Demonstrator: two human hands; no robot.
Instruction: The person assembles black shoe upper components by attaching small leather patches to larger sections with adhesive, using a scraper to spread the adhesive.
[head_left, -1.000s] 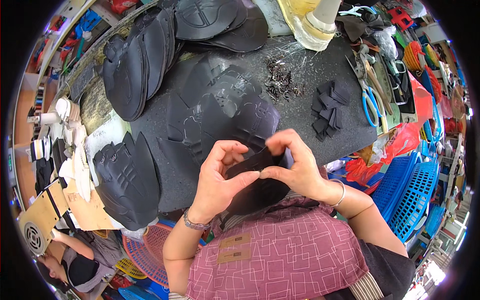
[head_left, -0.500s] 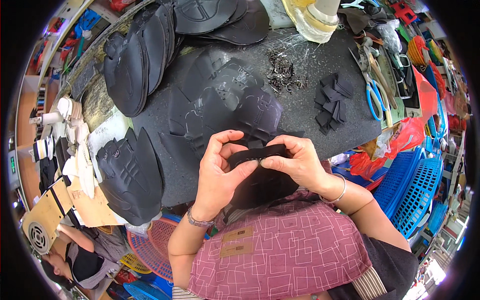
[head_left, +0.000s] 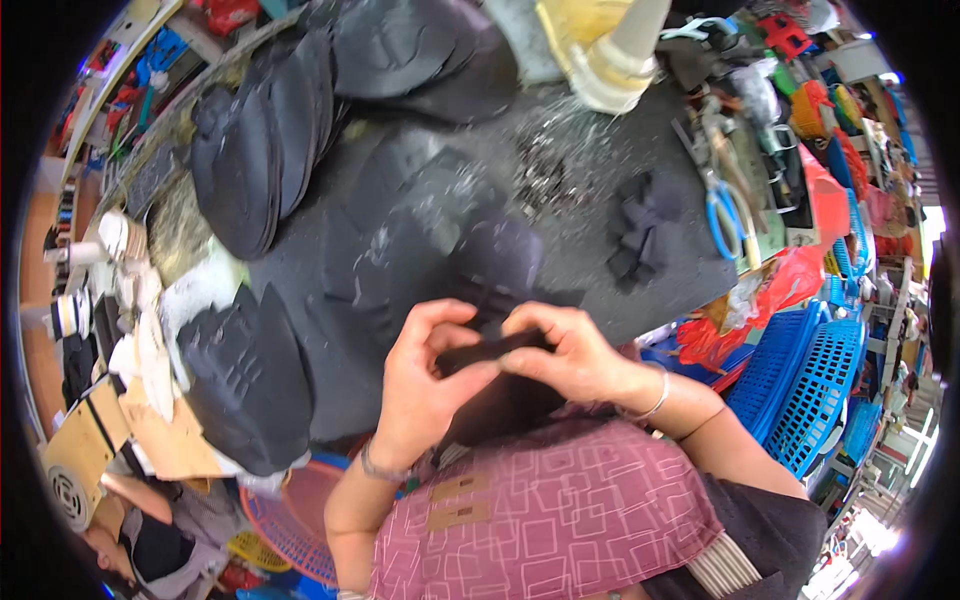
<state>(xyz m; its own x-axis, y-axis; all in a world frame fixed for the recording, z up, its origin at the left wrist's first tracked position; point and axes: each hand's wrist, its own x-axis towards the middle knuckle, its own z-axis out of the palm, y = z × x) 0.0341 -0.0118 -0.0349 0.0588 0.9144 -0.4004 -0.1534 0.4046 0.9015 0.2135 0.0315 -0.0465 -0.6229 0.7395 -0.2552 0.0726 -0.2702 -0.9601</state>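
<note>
Close in front of my body, both hands pinch the edge of a black shoe upper (head_left: 500,405), a limp dark piece hanging toward my lap. My left hand (head_left: 422,365) has its thumb pressed along the edge, with fingers curled behind. Opposite it, my right hand (head_left: 578,355) grips the same edge, its thumb tip nearly meeting the left one. Motion blur hides the detail between the thumbs. Just beyond my fingers, more black upper pieces (head_left: 500,252) with pale marked lines lie overlapping on the dark worktable (head_left: 590,290).
Stacked black uppers (head_left: 235,185) stand at the far left; another pile (head_left: 245,385) lies nearer. Small metal bits (head_left: 548,180), black fabric patches (head_left: 645,225) and blue-handled scissors (head_left: 727,222) lie toward the right. Blue baskets (head_left: 812,390) stand at right. A person (head_left: 150,530) sits at lower left.
The view has shifted and blurred, so the table and its things sit slightly lower and further left. Both hands keep their pinch on the upper, the right fingers drawn nearer the left.
</note>
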